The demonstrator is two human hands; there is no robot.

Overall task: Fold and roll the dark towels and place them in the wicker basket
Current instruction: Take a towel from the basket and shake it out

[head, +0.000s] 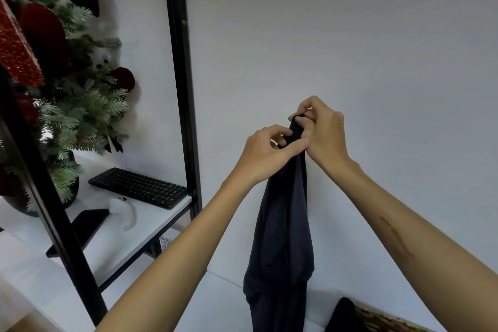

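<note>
A dark towel [280,237] hangs lengthwise in the air in front of a white wall, its lower end running out of the bottom of the view. My right hand [323,132] pinches its top corner. Just below and to the left, my left hand [266,153] grips the same upper edge, so the two hands touch. At the bottom right a strip of the wicker basket [382,318] shows, with another dark cloth [343,315] standing up beside its rim.
A black metal shelf frame [180,83] stands on the left. Its white shelf [121,240] carries a black keyboard [140,187], a black phone [80,229], a small white object [124,210] and a decorated artificial fir in a dark pot [54,89]. A white surface [215,302] lies below.
</note>
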